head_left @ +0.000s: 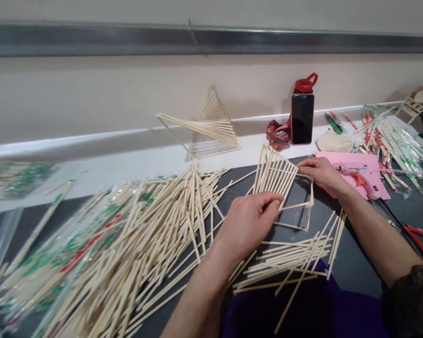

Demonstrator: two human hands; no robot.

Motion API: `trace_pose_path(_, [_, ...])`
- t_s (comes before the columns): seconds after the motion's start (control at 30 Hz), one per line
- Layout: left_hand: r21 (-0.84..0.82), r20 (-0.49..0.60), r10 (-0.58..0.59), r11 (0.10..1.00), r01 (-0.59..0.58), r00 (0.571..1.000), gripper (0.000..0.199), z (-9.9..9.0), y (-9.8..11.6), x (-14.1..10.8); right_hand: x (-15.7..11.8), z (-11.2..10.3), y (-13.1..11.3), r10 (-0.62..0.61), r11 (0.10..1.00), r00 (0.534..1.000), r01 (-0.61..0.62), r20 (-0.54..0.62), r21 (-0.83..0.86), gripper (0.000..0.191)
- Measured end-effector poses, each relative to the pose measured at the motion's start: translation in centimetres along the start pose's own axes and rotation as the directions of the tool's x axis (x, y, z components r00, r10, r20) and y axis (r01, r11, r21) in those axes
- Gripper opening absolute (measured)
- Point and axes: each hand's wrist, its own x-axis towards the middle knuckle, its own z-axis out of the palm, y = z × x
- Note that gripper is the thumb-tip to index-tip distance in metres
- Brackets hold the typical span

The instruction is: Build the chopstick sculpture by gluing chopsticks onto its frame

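A frame built of thin wooden chopsticks [275, 180] stands on the dark mat, with a fan of slanting sticks across it. My left hand [251, 220] is closed in a pinch at the fan's lower end, near the frame's middle. At the upper right of the fan, my right hand [320, 172] pinches with thumb and forefinger. One chopstick seems to run between the two pinches along the fan's edge; the fingers partly hide its ends. Loose chopsticks [289, 258] lie just in front of the frame.
A large heap of chopsticks [169, 216] and wrapped packets [74, 239] cover the left. Behind stand a finished-looking stick structure [211, 126], a phone [302, 119] and a red-capped bottle [305, 84]. Rightward lie a pink glue gun [361, 176], red-handled pliers [421, 237] and wrapped chopsticks [402, 145].
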Motion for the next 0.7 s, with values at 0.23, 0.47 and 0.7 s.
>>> trace_pose_path(0.23, [-0.037,0.12,0.011,0.999,-0.006,0.993,0.033,-0.98,-0.51,0.27,-0.32,-0.09,-0.21,0.007,1.0,1.0,-0.007,-0.004,-0.017,0.024])
trace_pose_path(0.47, [-0.054,0.118,0.032,0.998,-0.026,0.992,0.028,-0.71,-0.57,0.21,-0.15,-0.05,-0.07,0.005,1.0,1.0,-0.005,0.007,-0.006,0.023])
trace_pose_path(0.7, [0.045,0.072,0.061,0.997,-0.064,0.996,0.026,-0.31,-0.4,0.15,0.02,-0.01,0.2,-0.002,1.0,1.0,0.002,0.0,-0.01,0.022])
